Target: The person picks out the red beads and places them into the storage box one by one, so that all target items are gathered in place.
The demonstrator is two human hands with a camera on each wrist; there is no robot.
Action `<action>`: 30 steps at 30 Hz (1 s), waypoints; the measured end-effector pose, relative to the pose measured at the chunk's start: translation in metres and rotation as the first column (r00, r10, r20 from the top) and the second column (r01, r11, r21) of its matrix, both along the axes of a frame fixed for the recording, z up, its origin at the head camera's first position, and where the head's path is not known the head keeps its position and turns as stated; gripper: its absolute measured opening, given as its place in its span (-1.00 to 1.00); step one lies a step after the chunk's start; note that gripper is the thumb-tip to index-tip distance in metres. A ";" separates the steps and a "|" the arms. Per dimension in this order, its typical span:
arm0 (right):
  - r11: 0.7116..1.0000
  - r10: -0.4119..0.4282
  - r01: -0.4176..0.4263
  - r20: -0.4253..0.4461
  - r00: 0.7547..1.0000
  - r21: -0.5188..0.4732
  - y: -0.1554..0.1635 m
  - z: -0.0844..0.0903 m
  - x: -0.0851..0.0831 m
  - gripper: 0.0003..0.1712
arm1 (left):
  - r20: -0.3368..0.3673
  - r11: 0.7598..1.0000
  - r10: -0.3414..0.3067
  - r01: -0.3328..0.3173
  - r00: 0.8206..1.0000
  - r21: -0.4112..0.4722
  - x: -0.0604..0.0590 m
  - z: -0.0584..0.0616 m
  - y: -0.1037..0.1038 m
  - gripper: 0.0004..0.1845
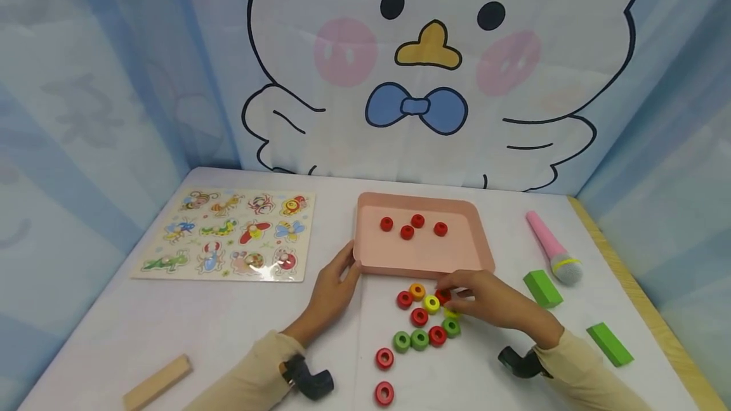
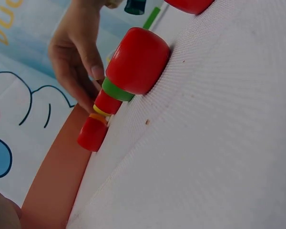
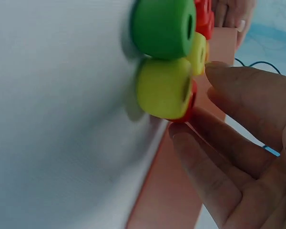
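A pink tray [image 1: 474, 252] sits mid-table with several red beads [image 1: 412, 227] inside. My left hand [image 1: 345, 265] rests with straight fingers against the tray's front-left corner. In front of the tray lies a cluster of red, green, yellow and orange beads [image 1: 419, 319]. My right hand [image 1: 451, 293] pinches a red bead [image 1: 443, 297] at the cluster's far right, close to the tray's front rim. In the right wrist view, that red bead [image 3: 192, 98] shows behind a yellow-green bead [image 3: 162, 88], below a green bead [image 3: 162, 26]. In the left wrist view, a red bead [image 2: 136, 59] looms close.
An insect puzzle board [image 1: 228, 233] lies at the left. A pink toy microphone [image 1: 554, 249] and two green blocks [image 1: 542, 288] [image 1: 610, 343] lie at the right, near the table's wooden edge [image 1: 628, 271]. A wooden block [image 1: 157, 382] is at the front left. Cloth walls enclose the table.
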State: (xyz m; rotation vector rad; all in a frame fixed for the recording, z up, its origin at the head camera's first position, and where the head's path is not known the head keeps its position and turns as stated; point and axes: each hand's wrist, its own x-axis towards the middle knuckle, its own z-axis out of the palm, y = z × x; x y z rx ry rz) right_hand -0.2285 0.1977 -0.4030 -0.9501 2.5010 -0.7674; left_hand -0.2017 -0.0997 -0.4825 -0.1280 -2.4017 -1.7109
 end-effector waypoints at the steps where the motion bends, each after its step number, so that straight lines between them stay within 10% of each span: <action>1: 1.000 -0.001 0.001 -0.008 1.000 0.011 0.000 -0.003 0.000 -0.64 | 0.006 1.000 -0.002 0.002 1.000 -0.001 0.000 0.000 0.000 -0.43; 30: 0.994 -0.073 0.066 -0.078 0.994 -0.083 0.004 -0.004 -0.002 -0.74 | 0.028 1.000 -0.009 0.009 1.000 0.003 -0.001 -0.001 -0.001 -0.42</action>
